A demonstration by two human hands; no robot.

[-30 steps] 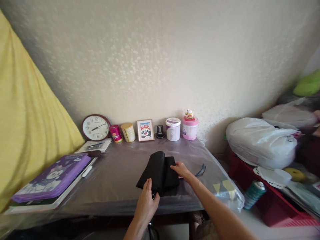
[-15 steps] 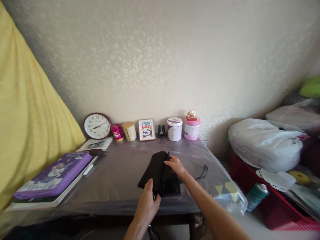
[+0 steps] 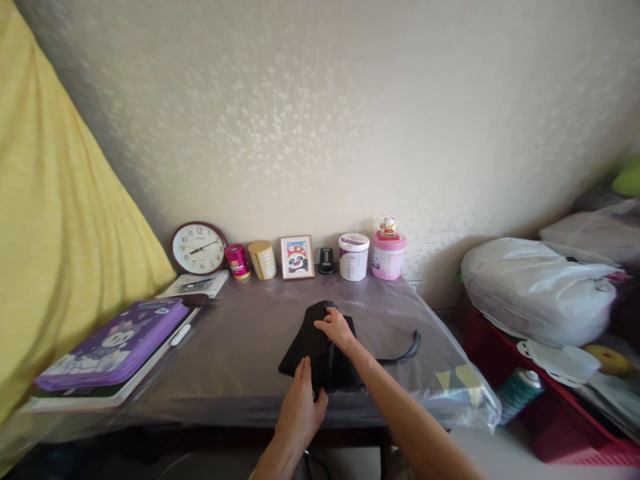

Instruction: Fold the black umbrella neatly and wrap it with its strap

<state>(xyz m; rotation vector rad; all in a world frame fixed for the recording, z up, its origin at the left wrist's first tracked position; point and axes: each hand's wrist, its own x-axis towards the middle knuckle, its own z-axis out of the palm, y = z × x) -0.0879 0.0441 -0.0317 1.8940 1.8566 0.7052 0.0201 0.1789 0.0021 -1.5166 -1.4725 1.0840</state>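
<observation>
A folded black cloth item (image 3: 310,343) lies in the middle of the table (image 3: 235,347), which is covered with clear plastic sheet. My left hand (image 3: 303,403) rests on its near edge, fingers together and closed on the fabric. My right hand (image 3: 335,329) sits on top of the black item near its far end, fingers curled and pinching the fabric. A thin dark strap (image 3: 405,350) trails off to the right of the item.
Along the wall stand a round clock (image 3: 199,248), a pink tin (image 3: 237,261), a gold tin (image 3: 263,259), a panda picture frame (image 3: 297,257), a small black device (image 3: 327,260), a white tub (image 3: 353,256) and a pink tub (image 3: 388,253). A purple folder (image 3: 115,343) lies left. White bags (image 3: 537,290) sit right.
My right hand has moved from the black item's right edge leftward and up onto its top, folding the right flap over. My left hand stays at the near edge.
</observation>
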